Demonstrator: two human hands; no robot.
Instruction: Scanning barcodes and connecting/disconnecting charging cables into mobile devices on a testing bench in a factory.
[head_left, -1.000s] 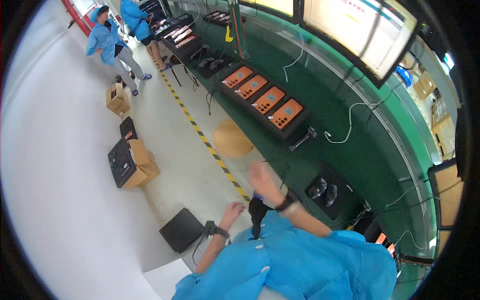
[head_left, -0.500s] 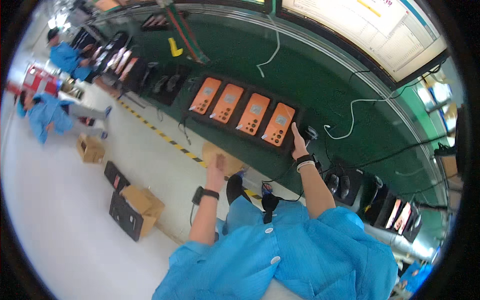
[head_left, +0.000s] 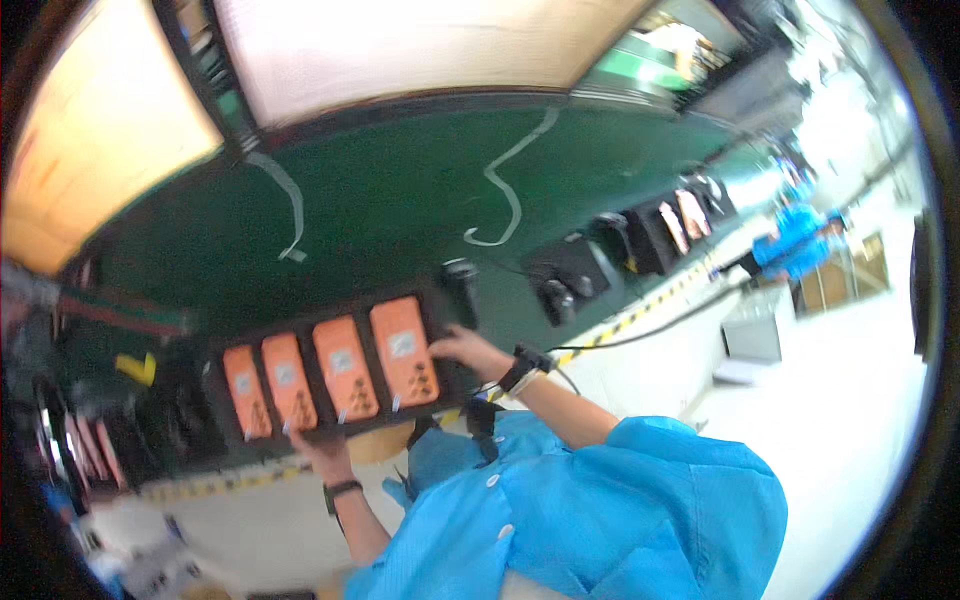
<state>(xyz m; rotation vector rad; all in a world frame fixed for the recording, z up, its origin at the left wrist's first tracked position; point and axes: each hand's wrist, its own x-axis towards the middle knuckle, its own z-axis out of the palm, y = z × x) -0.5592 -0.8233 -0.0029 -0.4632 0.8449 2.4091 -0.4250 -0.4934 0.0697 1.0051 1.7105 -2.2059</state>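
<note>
Several orange phones (head_left: pixel 345 372) lie back-up in a row in a black tray (head_left: pixel 445 305) on the green bench. Each has a pale label and dark camera rings. At the tray's near edge is my left hand (head_left: pixel 322 458), its fingertips curled over the rim below the phones. My right hand (head_left: pixel 470 352) grips the tray's right side, fingertips close beside the rightmost phone (head_left: pixel 405 350). Motion blur softens the fingers, and the underside of the tray is hidden.
A black handheld scanner (head_left: pixel 462 285) stands just beyond the tray's right corner. White cables (head_left: pixel 510 195) trail over the bench (head_left: pixel 390 190) below a large monitor (head_left: pixel 420 50). Farther right lie a dark mat (head_left: pixel 565 275) and more phones (head_left: pixel 690 213). A co-worker (head_left: pixel 795 245) is at far right.
The view has swung to the right. My left hand has come up from beside the bench to the tray's near edge. My right hand stays at the tray's right side.
</note>
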